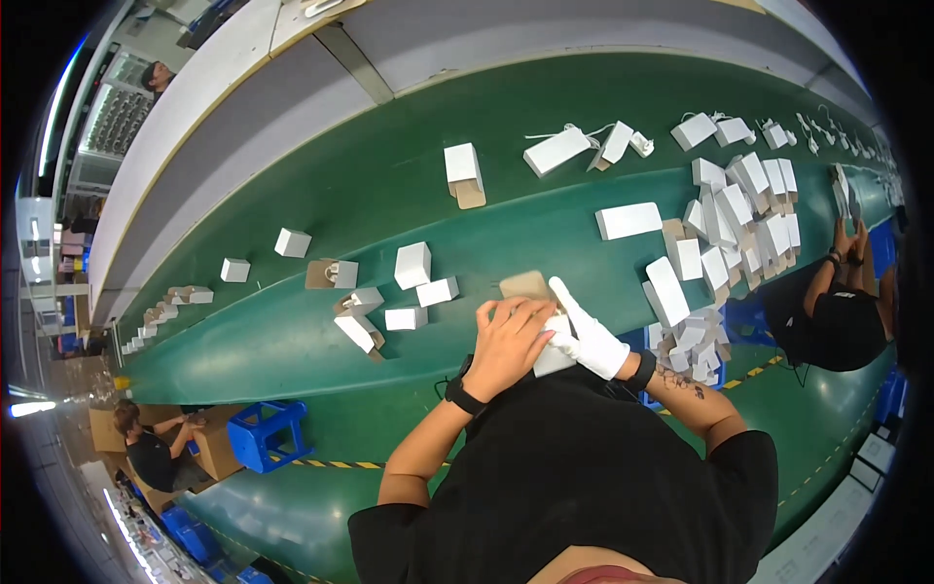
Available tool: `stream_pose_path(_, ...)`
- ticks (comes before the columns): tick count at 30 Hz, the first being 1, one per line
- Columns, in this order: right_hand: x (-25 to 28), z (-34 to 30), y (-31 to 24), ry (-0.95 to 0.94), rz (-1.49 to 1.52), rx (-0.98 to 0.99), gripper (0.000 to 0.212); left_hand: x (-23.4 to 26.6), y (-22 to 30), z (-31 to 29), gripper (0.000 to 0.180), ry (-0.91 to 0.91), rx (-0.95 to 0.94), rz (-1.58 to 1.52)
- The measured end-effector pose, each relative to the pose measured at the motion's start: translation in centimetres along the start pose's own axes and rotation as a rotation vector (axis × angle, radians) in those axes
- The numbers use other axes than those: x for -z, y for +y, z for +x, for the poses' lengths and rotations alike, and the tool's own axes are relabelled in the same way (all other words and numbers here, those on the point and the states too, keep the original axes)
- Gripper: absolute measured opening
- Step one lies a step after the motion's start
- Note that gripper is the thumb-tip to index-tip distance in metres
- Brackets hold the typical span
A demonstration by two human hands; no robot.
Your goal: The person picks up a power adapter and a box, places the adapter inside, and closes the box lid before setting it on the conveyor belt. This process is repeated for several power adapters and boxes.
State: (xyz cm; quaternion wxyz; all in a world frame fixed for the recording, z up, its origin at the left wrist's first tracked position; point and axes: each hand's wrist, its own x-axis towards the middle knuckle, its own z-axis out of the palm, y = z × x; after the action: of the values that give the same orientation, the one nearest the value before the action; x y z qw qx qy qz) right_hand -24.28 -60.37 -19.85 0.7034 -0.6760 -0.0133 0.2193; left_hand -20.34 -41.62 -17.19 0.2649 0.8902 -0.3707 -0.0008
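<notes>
In front of my chest, a white box [555,361] with its brown cardboard flap [526,284] folded out lies between my hands. My bare left hand [509,334] bends over it, fingers and thumb closing together near a small white piece I cannot make out. A white glove covers my right hand [593,341]. One gloved finger stretches forward beside the flap, while the others curl against the box from the right. My fingers hide most of the box's middle.
Small white boxes [413,265] stand to the left on the green table [243,331]. A large pile of open boxes [725,214] lies right. Boxes with white cables [559,151] line the far strip. A co-worker [837,311] works right; another person sits lower left beside a blue stool [268,436].
</notes>
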Motion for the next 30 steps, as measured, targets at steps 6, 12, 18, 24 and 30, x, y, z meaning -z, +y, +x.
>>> stream_pose_path(6, 0.4, -0.6, 1.9, 0.028, -0.201, 0.046, 0.067, -1.7, 0.7, -1.4, 0.041, -0.068, 0.012, -0.089)
stream_pose_path(12, 0.3, -0.8, 1.7, -0.014, -0.098, -0.099, 0.071, -2.6, 0.0, -3.4, 0.049, 0.067, 0.459, -0.753)
stream_pose_path(18, 1.0, -0.9, 2.9, -0.077, -0.160, -0.103, 0.073, -3.1, -1.0, -2.9, 0.052, -0.168, 0.446, -0.966)
stream_pose_path(24, 1.7, 1.0, 3.9, -0.010, 0.132, -0.004, 0.071, -3.9, -1.6, -2.5, 0.042, -0.195, 0.316, -0.822)
stream_pose_path(30, 3.8, 1.6, 2.5, -0.149, -0.160, -0.018, 0.050, -4.9, -1.5, -3.1, 0.050, 0.008, 0.278, -0.672)
